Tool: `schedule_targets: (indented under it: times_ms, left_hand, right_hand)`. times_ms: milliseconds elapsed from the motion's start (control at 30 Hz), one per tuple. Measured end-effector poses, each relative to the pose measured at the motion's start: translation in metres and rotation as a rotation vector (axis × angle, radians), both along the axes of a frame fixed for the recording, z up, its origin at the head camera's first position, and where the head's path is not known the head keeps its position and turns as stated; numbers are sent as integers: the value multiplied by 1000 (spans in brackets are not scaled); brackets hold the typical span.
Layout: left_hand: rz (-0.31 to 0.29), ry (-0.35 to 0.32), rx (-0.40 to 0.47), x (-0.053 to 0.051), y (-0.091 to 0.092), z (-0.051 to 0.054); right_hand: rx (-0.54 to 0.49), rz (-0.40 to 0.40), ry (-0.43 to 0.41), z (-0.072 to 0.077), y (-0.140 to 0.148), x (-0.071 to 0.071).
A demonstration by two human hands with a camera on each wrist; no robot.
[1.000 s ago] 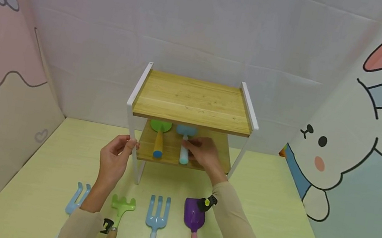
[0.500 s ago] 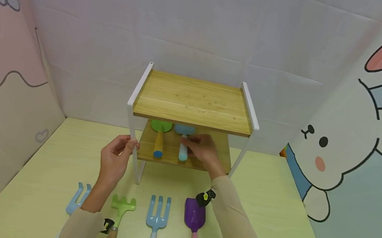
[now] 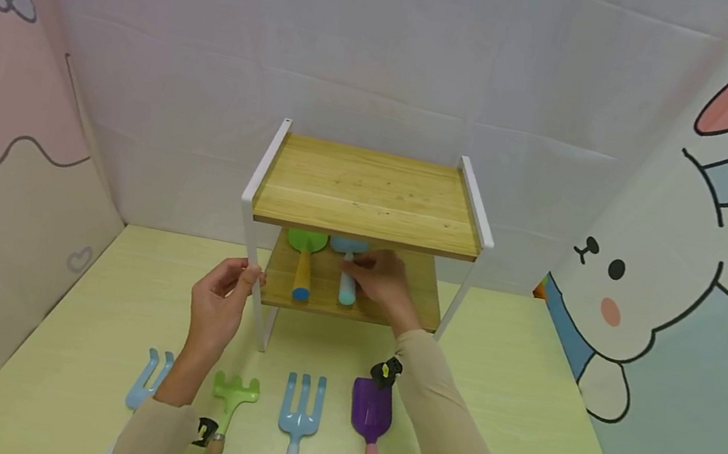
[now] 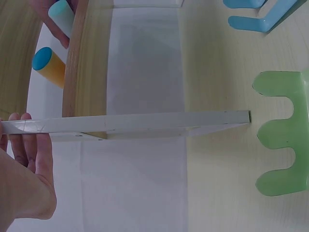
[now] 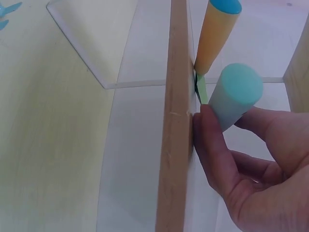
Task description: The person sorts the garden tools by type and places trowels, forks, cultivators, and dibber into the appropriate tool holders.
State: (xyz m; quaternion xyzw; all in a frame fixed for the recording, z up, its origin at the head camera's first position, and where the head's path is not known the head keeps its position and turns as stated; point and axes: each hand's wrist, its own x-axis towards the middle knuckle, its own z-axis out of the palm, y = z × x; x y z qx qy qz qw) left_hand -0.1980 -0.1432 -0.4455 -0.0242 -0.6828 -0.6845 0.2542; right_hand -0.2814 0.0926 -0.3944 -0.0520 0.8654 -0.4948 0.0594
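On the lower board of a two-tier wooden rack (image 3: 370, 192), my right hand (image 3: 383, 282) pinches the pale handle of a light blue toy shovel (image 3: 347, 290). Its broad head lies partly hidden under the top board. To its left rests a green toy shovel (image 3: 303, 273) with a yellow-orange, blue-capped handle, apart from my fingers. My left hand (image 3: 216, 307) holds the rack's white front left leg (image 4: 145, 123) between thumb and fingers. In the right wrist view the shovel's mint handle end (image 5: 241, 84) sticks up between my thumb and fingers.
Before the rack on the pale table (image 3: 506, 411) lie a light blue fork (image 3: 298, 421), a green rake (image 3: 232, 394), a purple scoop (image 3: 370, 413) with pink handle, and another blue fork (image 3: 144, 383) partly behind my left arm. A white wall cloth (image 3: 394, 47) hangs behind.
My right hand has shifted the light blue shovel slightly left and farther back on the lower board, closer to the green one. My left hand stays on the leg.
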Motion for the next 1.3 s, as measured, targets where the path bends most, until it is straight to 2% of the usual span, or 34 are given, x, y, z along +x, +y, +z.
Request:
schedule_targets:
  times_ms: [200,433,667,1300]
  left_hand:
    - [-2,3,2,0,0,0]
    - [-1,3,0,-1,0,-1]
    - [6,-1,-7,-1,0,-1]
    - [12,-2,-9,-1,0,-2]
  right_hand:
    - [60,3,64,2,-2,2]
    - [16,24,65,0,-4,3]
    - [93,-1,120,-3,-6,1]
    - [69,-12,163,-10,-6,5]
